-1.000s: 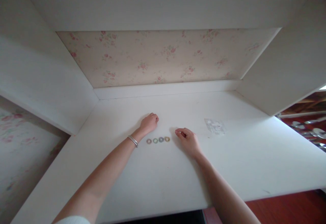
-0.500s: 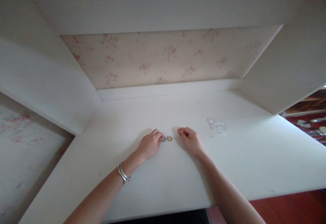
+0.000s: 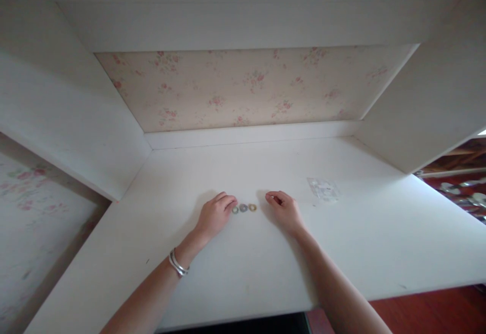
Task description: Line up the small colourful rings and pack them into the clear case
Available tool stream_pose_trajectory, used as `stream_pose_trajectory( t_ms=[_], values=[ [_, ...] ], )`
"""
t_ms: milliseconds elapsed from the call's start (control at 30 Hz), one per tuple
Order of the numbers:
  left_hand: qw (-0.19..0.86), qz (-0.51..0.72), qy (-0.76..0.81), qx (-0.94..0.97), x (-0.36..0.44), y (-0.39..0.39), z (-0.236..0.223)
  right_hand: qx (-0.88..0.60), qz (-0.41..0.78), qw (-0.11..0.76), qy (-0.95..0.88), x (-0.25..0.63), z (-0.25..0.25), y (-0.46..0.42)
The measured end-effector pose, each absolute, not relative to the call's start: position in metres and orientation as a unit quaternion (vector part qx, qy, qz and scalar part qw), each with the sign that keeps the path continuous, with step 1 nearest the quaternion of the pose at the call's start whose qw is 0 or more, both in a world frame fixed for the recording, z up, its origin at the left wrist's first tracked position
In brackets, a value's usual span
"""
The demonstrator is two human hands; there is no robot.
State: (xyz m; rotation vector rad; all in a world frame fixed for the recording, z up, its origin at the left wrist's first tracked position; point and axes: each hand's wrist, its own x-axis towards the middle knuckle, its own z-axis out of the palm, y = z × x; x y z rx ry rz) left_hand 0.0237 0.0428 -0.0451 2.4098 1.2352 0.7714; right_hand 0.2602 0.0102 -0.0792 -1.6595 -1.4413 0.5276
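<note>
Three small rings lie in a short row on the white desktop [image 3: 243, 268]: a pale green ring [image 3: 235, 210] on the left, a bluish-grey ring [image 3: 243, 207] in the middle and a yellow ring [image 3: 252, 207] on the right. My left hand [image 3: 215, 216] is closed in a pinch, its fingertips at the left edge of the pale green ring. To the right of the row, apart from the yellow ring, rests my right hand [image 3: 284, 212] with curled, closed fingers. Whatever may be inside those fingers is hidden.
A clear plastic bag [image 3: 322, 190] lies on the desktop beyond my right hand. White side panels [image 3: 410, 101] and a floral back wall [image 3: 235, 88] enclose the desk. Shiny objects [image 3: 467, 190] show beyond the right edge.
My left hand has moved slightly left from the bluish-grey ring, which now lies uncovered. The pale green ring has come into view at its fingertips. My right hand has barely moved.
</note>
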Motion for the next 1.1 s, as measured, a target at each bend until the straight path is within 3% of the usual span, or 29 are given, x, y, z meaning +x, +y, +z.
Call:
stream_pose_trajectory(
  t_ms=[200, 467, 733, 900, 1000, 1100],
  values=[
    [0.185, 0.36, 0.515, 0.756, -0.016, 0.051, -0.048, -0.663, 0.208, 0.429, -0.576, 0.261, -0.082, 0.011],
    [0.332, 0.354, 0.571, 0.662, -0.038, 0.059, -0.068, -0.672, 0.195, 0.425, -0.574, 0.259, -0.08, 0.007],
    [0.351, 0.356, 0.559, 0.661, -0.039, 0.056, -0.069, -0.691, 0.131, 0.425, -0.569, 0.269, -0.077, 0.002],
    [0.354, 0.363, 0.549, 0.664, -0.039, 0.055, -0.068, -0.746, 0.013, 0.343, -0.571, 0.315, -0.062, -0.001],
    [0.346, 0.359, 0.55, 0.67, -0.039, 0.055, -0.068, -0.806, -0.083, 0.244, -0.533, 0.349, -0.049, -0.003],
    [0.341, 0.359, 0.549, 0.674, -0.039, 0.054, -0.068, -0.857, -0.09, 0.146, -0.486, 0.379, -0.044, -0.003]
  ],
)
